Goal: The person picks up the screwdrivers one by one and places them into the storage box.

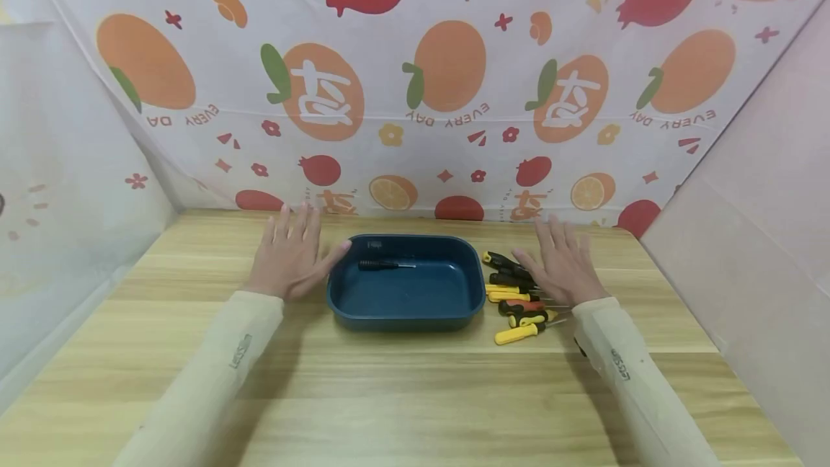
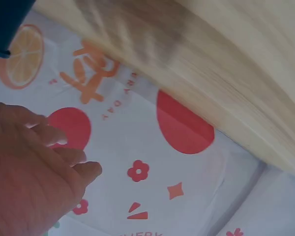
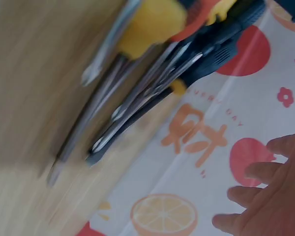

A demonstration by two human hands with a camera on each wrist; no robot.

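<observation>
A dark blue rectangular tray (image 1: 405, 301) sits on the wooden table, with one small black-handled screwdriver (image 1: 377, 265) lying inside near its back wall. Beside its left end, my left hand (image 1: 292, 256) has its fingers spread, the thumb overlapping the tray's back left corner in the head view. To the right of the tray lies a row of screwdrivers with yellow (image 1: 515, 334), red-and-black (image 1: 520, 306) and black handles (image 1: 509, 279). My right hand (image 1: 563, 267), fingers extended and holding nothing, is over their shaft side. Metal shafts (image 3: 83, 115) appear close up in the right wrist view.
Behind the table (image 1: 415, 402) hangs a white cloth (image 1: 389, 186) printed with oranges and red fruit, meeting the back edge. Pale coverings stand at the left (image 1: 65, 236) and right (image 1: 759, 236) sides. Light sleeves (image 1: 201, 373) cover both forearms.
</observation>
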